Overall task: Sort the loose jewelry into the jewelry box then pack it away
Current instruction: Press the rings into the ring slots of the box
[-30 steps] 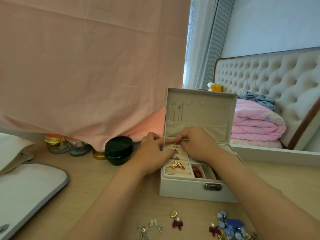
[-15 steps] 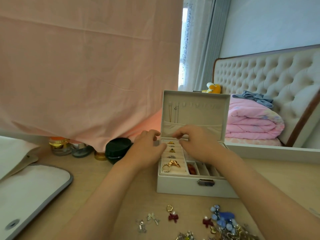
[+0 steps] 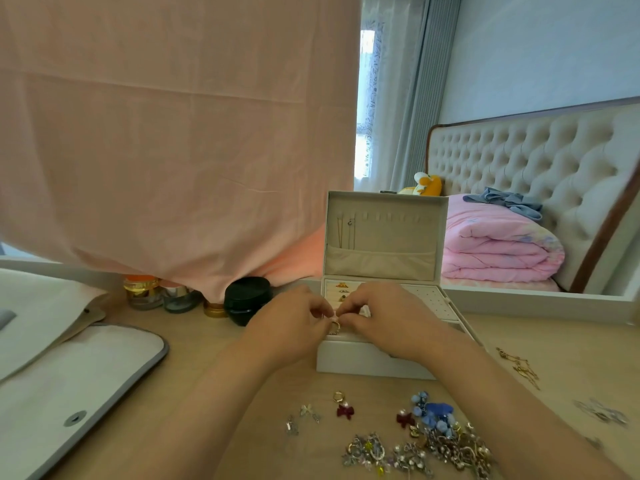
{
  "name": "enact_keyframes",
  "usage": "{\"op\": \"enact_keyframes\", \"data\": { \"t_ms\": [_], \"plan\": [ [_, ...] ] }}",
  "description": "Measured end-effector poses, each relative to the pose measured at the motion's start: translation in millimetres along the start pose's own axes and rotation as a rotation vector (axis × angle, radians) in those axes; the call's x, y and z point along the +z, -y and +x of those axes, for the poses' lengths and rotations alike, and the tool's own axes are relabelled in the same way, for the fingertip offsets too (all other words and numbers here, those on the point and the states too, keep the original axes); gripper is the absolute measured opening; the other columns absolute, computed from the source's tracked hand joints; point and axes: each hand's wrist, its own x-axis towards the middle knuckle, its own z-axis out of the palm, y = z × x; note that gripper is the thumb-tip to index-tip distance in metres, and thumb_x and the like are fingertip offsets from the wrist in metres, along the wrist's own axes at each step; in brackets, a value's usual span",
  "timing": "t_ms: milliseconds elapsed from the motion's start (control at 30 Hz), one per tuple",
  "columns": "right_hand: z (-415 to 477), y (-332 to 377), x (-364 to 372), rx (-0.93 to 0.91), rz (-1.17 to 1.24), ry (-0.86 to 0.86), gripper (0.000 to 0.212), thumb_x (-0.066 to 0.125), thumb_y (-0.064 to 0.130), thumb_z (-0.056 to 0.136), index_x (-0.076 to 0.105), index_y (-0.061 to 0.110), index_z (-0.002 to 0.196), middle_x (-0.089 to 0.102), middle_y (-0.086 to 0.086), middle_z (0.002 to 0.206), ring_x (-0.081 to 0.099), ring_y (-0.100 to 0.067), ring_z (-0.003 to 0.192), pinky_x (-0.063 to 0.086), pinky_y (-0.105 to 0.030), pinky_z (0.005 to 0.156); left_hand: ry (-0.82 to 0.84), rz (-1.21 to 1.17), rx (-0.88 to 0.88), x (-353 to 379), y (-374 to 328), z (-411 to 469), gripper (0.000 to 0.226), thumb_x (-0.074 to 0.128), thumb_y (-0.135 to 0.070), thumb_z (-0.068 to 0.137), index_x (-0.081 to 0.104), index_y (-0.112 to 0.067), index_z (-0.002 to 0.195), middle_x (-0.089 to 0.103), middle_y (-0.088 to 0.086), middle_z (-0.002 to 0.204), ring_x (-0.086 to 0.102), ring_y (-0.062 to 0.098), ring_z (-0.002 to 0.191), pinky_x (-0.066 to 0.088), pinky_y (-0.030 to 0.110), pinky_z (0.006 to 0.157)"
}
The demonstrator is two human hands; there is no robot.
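Grip: fingertips of left hand (image 3: 294, 323) and right hand (image 3: 388, 317) meet and pinch one small gold piece (image 3: 335, 323). It is either a ring or a hoop, too small to tell.

Position: the piece is at centre frame, just over the front rows of the ring rolls in the open jewelry box (image 3: 374, 358). Cannot tell whether it touches the padding. Lid (image 3: 384, 237) stands upright behind the hands. Seated rings (image 3: 342, 289) fill the back rows.

Step in hand, by my reading: seat this piece in a free slot. To do it well:
- Turn it edge-on to the slit.
- Press it straight down between the rolls.
- Release one hand at a time so it does not spring out.
- Avoid nudging the rings just behind.

Remaining: loose jewelry (image 3: 433, 445) lies heaped on the table (image 3: 571, 341) at lower centre-right, with a red bow earring (image 3: 345, 411) just left of it. A gold chain (image 3: 517, 367) lies toward the right edge. Sorting looks far from finished.
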Motion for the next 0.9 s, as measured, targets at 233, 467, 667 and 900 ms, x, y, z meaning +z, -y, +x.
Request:
{"op": "enact_keyframes", "data": {
  "t_ms": [233, 467, 667, 900],
  "plan": [
    [3.5, -6.6, 5.7, -0.002, 0.108, -0.022, 0.009, 0.069, 0.039, 0.089, 0.077, 0.036, 0.093, 0.065, 0.020, 0.090, 0.058, 0.006, 0.083, 0.048, -0.024, 0.077, -0.005, -0.086, -0.033, -0.7, 3.7, 3.9, 0.005, 0.069, -0.040, 0.090, 0.072, -0.036, 0.089, 0.063, -0.020, 0.090, 0.055, -0.004, 0.079, 0.042, 0.019, 0.069],
    [9.0, -6.9, 1.0, 0.013, 0.456, -0.207, 0.017, 0.078, 0.024, 0.085, 0.076, 0.040, 0.085, 0.072, 0.022, 0.080, 0.060, 0.010, 0.065, 0.041, -0.007, 0.062, -0.178, -0.362, -0.035, -1.8, 0.5, 14.7, 0.003, 0.074, -0.036, 0.087, 0.071, -0.035, 0.087, 0.070, -0.014, 0.084, 0.062, 0.001, 0.081, 0.053, 0.027, 0.076],
    [24.0, -15.7, -6.5, 0.065, 0.485, -0.257, 0.012, 0.083, 0.021, 0.080, 0.079, 0.031, 0.085, 0.074, 0.017, 0.078, 0.066, 0.006, 0.076, 0.046, -0.008, 0.068, -0.241, -0.428, -0.037, 0.3, -3.3, 31.7, 0.006, 0.076, -0.033, 0.086, 0.071, -0.033, 0.083, 0.070, -0.013, 0.082, 0.063, 0.002, 0.081, 0.051, 0.023, 0.074],
    [37.9, -30.3, 10.6, 0.119, 0.153, -0.179, 0.009, 0.075, 0.029, 0.088, 0.076, 0.037, 0.091, 0.070, 0.019, 0.090, 0.061, 0.003, 0.086, 0.048, -0.021, 0.081, -0.142, -0.155, -0.026, 18.2, 13.5, 34.7, 0.019, 0.066, -0.033, 0.094, 0.067, -0.040, 0.112, 0.062, -0.022, 0.106, 0.057, -0.003, 0.089, 0.053, 0.025, 0.085]
  ]
}}
